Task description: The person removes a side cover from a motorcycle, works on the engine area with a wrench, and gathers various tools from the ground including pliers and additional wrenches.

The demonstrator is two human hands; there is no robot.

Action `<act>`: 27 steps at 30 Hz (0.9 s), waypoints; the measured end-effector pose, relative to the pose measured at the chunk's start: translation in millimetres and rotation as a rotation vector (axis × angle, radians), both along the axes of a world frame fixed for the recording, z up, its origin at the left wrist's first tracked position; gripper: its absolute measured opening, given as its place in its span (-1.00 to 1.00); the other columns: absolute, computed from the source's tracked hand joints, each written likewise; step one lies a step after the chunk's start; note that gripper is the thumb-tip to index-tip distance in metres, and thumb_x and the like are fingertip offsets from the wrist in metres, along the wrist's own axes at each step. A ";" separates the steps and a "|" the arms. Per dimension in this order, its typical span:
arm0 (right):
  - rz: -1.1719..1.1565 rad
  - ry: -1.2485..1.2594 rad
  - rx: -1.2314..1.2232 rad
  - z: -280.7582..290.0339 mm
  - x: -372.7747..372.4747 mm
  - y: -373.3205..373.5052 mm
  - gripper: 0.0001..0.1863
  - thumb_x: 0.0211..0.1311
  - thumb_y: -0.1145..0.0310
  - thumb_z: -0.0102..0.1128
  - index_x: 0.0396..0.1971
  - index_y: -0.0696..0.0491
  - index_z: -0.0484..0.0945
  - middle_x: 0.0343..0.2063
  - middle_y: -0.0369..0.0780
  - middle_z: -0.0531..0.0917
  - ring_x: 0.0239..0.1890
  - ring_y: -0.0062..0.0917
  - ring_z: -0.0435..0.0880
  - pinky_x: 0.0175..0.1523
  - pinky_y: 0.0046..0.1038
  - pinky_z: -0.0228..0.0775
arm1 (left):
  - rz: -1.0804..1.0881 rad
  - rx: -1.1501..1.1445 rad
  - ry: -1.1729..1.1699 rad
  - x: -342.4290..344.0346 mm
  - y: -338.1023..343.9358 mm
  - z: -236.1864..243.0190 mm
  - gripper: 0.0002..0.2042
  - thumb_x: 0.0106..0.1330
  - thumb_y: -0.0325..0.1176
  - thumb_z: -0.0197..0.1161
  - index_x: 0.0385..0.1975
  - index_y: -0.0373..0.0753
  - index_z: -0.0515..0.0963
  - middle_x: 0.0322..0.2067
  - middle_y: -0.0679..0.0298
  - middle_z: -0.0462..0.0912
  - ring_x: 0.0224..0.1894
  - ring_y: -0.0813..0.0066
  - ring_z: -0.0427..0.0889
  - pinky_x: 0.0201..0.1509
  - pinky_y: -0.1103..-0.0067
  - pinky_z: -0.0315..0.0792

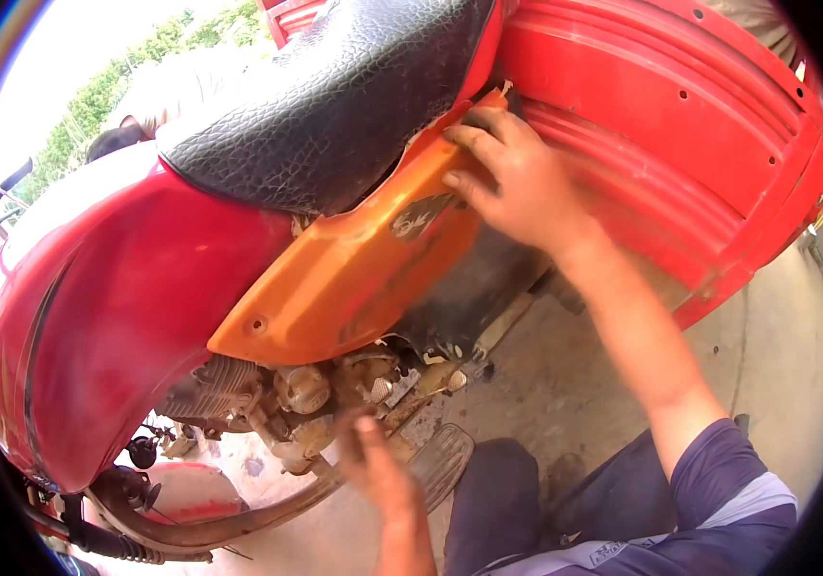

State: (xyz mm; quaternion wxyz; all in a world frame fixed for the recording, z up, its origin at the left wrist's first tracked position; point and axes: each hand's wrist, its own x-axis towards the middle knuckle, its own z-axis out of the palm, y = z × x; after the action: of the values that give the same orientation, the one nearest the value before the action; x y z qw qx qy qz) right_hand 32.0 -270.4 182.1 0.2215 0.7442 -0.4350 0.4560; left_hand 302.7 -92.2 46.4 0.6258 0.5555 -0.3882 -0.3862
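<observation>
My left hand point(378, 470) is open under the orange plastic side cover point(354, 264), near the grey metal engine point(306, 398). My right hand point(517, 178) presses flat on the cover's top end, below the black bumpy seat point(335, 96), to keep it steady.

Your right hand point(517, 182) sits in the upper middle of the frame, fingers spread and pressed flat, palm facing away. Its bare forearm runs down to a purple sleeve at the lower right. Your left hand point(378, 470) rises from the bottom centre, blurred, fingers loosely extended upward.
</observation>
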 end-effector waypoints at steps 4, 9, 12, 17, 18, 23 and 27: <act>-0.045 0.051 -0.001 2.1 2.8 -0.6 -0.55 0.19 0.21 0.37 0.02 0.11 0.61 0.00 -0.04 0.58 0.07 -0.08 0.57 0.21 -0.15 0.39 | 0.296 -0.475 -0.189 30.8 -65.0 40.1 -0.41 0.43 0.03 0.27 0.17 -0.40 0.40 0.08 0.08 0.51 0.06 0.31 0.55 0.11 0.38 0.48; -0.070 0.057 -0.034 -4.7 6.4 -1.4 -0.58 0.21 0.19 0.35 -0.02 0.12 0.61 -0.02 -0.03 0.60 0.08 -0.10 0.57 0.21 -0.15 0.36 | 0.251 -0.379 0.058 17.4 -98.8 78.3 -0.23 0.30 0.17 0.37 0.18 -0.45 0.37 0.09 0.09 0.50 0.02 0.38 0.56 -0.10 0.43 0.55; -0.050 0.087 -0.073 -0.3 7.9 -3.7 -0.65 0.19 0.19 0.35 -0.16 0.13 0.61 -0.14 -0.07 0.63 0.00 -0.17 0.60 0.13 -0.17 0.37 | 0.187 -0.335 0.122 23.4 -96.5 64.5 -0.23 0.28 0.19 0.38 0.14 -0.48 0.42 -0.01 0.08 0.59 -0.08 0.36 0.64 -0.13 0.45 0.60; -0.037 0.183 -0.004 11.9 9.3 0.7 -0.74 0.15 0.23 0.36 -0.33 0.11 0.59 -0.34 -0.14 0.59 -0.17 -0.21 0.62 0.04 -0.16 0.38 | 0.206 -0.370 0.032 22.4 -93.0 64.8 -0.28 0.32 0.17 0.35 0.08 -0.48 0.45 -0.09 0.03 0.64 -0.12 0.32 0.68 -0.11 0.41 0.61; -0.031 0.195 0.006 12.3 12.3 1.9 -0.75 0.14 0.24 0.37 -0.36 0.11 0.58 -0.38 -0.15 0.58 -0.20 -0.22 0.62 0.03 -0.16 0.38 | 0.244 -0.418 0.044 17.0 -89.8 65.5 -0.28 0.33 0.17 0.33 0.10 -0.47 0.42 -0.13 0.04 0.64 -0.16 0.33 0.67 -0.15 0.44 0.60; -0.084 0.231 -0.025 8.0 11.2 -0.9 -0.66 0.14 0.26 0.38 -0.15 0.12 0.59 -0.22 -0.10 0.62 -0.08 -0.19 0.63 0.08 -0.22 0.43 | 0.176 -0.346 0.196 23.7 -112.2 63.9 -0.24 0.31 0.18 0.35 0.15 -0.47 0.38 -0.06 0.03 0.62 -0.12 0.29 0.69 -0.21 0.49 0.59; -0.103 0.174 0.035 6.2 12.8 4.0 -0.46 0.17 0.22 0.38 0.11 0.17 0.52 0.04 -0.02 0.58 0.13 -0.15 0.57 0.20 -0.20 0.40 | 0.175 -0.425 0.234 13.7 -111.3 70.5 -0.25 0.33 0.15 0.34 0.18 -0.48 0.38 -0.04 0.04 0.64 -0.12 0.24 0.70 -0.16 0.43 0.62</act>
State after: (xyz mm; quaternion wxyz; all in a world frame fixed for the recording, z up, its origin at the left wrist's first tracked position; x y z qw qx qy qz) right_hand 44.8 -266.4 188.3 0.2685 0.7613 -0.4598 0.3700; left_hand 316.3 -203.5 116.9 0.8002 0.3944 -0.3360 -0.3019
